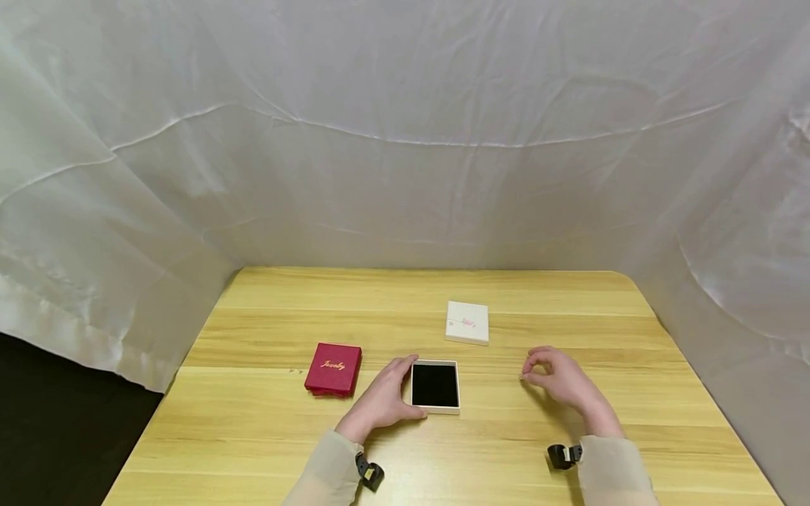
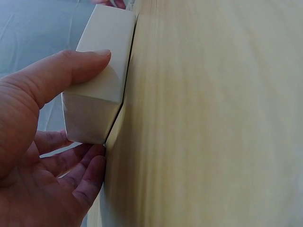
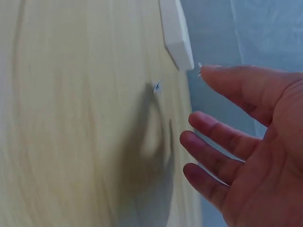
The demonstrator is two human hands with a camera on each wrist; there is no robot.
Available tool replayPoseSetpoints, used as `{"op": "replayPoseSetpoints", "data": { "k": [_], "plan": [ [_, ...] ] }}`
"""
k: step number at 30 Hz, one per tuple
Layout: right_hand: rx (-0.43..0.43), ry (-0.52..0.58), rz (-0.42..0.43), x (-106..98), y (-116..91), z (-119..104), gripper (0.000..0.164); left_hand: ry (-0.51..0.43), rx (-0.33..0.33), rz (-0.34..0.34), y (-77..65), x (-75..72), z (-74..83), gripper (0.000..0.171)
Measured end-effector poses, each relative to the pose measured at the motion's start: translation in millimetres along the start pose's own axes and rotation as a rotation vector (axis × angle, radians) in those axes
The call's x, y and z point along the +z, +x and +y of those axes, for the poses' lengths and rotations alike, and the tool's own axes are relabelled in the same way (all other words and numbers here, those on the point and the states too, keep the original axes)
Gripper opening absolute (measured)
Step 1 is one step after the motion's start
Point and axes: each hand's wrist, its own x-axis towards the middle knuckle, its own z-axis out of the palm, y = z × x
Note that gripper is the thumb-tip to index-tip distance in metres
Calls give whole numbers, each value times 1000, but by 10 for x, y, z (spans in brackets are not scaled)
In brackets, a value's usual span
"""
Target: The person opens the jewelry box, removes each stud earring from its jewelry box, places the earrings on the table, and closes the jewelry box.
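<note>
My left hand (image 1: 384, 397) holds a small white box base (image 1: 435, 410) with a black pad (image 1: 434, 385) inside. Its thumb (image 2: 90, 65) presses the near wall, and the other fingers lie along the left and far sides. To the right, my right hand (image 1: 563, 379) is raised a little over the table, thumb and index finger meeting at the tips. A tiny shiny piece (image 3: 200, 70), perhaps an earring, shows at the thumb tip; its exact kind is too small to tell. Another tiny glinting piece (image 3: 156, 87) appears on the wood below.
A white lid (image 1: 467, 323) with pink lettering lies behind and right of the box base. Left of my left hand is a red box (image 1: 333, 369) marked "Jewelry", with a bow at its front. Pale cloth (image 1: 405, 190) hangs around the wooden table (image 1: 285, 436).
</note>
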Motion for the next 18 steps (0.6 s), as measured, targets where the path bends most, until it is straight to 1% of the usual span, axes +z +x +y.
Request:
{"op": "replayPoseSetpoints", "data": {
  "k": [10, 18],
  "plan": [
    [7, -106, -27, -2, -2, 78, 12, -10, 3, 4, 2, 5, -9, 98],
    [1, -120, -20, 20, 29, 90, 12, -1, -4, 6, 6, 17, -22, 98]
  ]
}}
